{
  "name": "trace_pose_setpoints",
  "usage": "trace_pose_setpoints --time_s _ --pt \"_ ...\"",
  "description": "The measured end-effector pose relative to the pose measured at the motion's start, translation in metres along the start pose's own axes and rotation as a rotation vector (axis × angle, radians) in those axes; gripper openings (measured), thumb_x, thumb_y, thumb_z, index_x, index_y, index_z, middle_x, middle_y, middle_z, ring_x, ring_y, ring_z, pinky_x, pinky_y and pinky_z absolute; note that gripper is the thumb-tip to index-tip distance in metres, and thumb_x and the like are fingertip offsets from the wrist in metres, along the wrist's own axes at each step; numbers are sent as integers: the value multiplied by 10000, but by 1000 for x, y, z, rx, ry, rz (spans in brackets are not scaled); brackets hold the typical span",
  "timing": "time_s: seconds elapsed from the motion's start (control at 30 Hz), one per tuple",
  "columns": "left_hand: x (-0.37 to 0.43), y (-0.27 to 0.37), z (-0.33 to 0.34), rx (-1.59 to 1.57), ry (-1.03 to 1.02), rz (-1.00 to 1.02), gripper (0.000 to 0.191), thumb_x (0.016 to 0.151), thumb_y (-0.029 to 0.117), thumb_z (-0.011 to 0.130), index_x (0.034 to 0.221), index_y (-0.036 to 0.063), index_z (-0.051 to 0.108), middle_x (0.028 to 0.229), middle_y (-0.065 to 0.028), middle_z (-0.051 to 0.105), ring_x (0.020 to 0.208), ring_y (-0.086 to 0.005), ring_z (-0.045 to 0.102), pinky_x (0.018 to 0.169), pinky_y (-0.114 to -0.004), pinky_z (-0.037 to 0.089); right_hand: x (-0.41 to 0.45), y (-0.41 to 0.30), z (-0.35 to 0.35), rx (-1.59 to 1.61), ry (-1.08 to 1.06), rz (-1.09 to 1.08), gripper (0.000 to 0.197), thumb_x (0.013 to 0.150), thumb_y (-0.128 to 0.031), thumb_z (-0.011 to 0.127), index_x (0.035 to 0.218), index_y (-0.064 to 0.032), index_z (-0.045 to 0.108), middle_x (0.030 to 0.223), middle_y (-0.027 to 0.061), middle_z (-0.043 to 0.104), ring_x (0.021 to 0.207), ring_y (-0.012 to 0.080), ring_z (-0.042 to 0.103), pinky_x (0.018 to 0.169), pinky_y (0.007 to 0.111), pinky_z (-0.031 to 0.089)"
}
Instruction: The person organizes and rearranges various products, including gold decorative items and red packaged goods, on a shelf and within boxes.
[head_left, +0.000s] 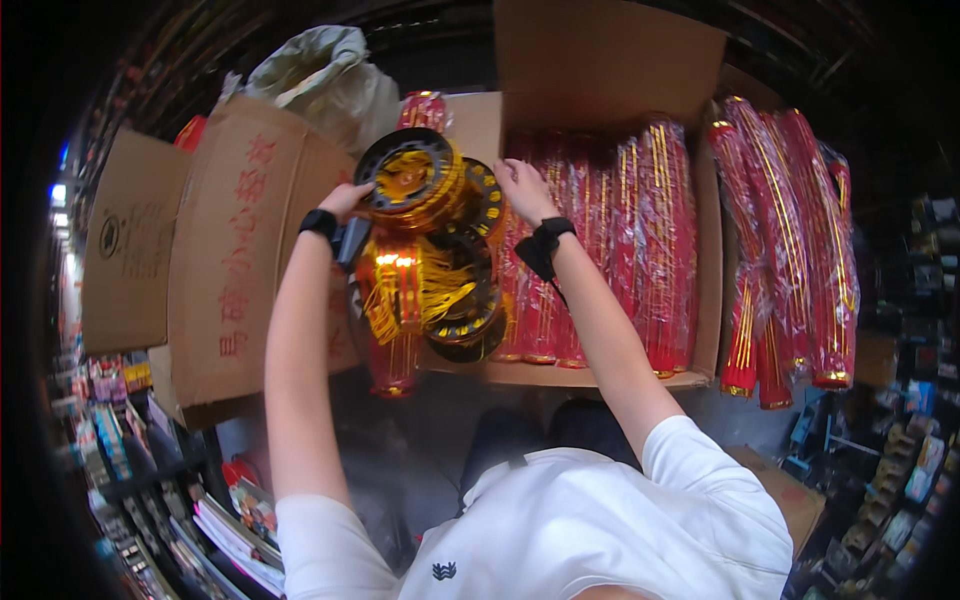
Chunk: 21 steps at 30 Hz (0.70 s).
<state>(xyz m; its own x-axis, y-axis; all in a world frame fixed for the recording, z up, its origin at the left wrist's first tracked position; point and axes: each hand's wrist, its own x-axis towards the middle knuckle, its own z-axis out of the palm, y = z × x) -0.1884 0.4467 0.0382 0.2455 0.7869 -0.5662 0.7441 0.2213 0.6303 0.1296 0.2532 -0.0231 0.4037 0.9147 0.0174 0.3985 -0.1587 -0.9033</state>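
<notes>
My left hand (349, 201) grips the left rim of a round black-and-gold decoration (416, 180), with yellow tassel threads inside its ring. Another black-rimmed gold disc (482, 196) lies partly behind it. My right hand (523, 187) is beside that disc's right edge, fingers bent; whether it touches the disc is unclear. Below are more black-and-gold rings (469, 322), loose yellow tassels (446, 296) and a red-and-gold bundle (394, 367). Under and right of my right hand, plastic-wrapped red bundles with gold strips (660, 247) stand in rows in an open cardboard box (705, 300).
A closed-looking cardboard box with red writing (225, 262) stands at the left, a whitish woven sack (337, 90) behind it. More wrapped red bundles (795, 247) hang over the open box's right side. Shelves with goods (127, 480) stand lower left; a cardboard box (780, 487) sits lower right.
</notes>
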Motion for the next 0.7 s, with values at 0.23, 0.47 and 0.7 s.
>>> trace_pose_setpoints --time_s 0.23,0.47,0.7 --pt "8 21 74 -241 -111 -107 489 888 288 557 1217 -48 423 1126 -189 556 887 -263 630 618 -359 549 -55 95 -4 368 -287 182 791 889 -386 533 1418 0 89 1435 235 234 1311 317 298 1057 365 268" --pt "6 22 79 92 95 -48 459 889 345 535 1239 66 435 946 -86 562 681 -199 594 527 -339 504 -41 79 20 46 -289 186 790 859 -459 504 1435 -64 132 1361 259 365 1293 400 299 1072 421 230" --pt "3 29 86 363 189 183 516 875 334 572 1225 -22 441 1045 -136 593 836 -220 617 677 -344 502 -86 149 -64 59 -57 273 771 814 -482 582 1365 -20 304 1384 213 353 1285 332 341 1046 423 285"
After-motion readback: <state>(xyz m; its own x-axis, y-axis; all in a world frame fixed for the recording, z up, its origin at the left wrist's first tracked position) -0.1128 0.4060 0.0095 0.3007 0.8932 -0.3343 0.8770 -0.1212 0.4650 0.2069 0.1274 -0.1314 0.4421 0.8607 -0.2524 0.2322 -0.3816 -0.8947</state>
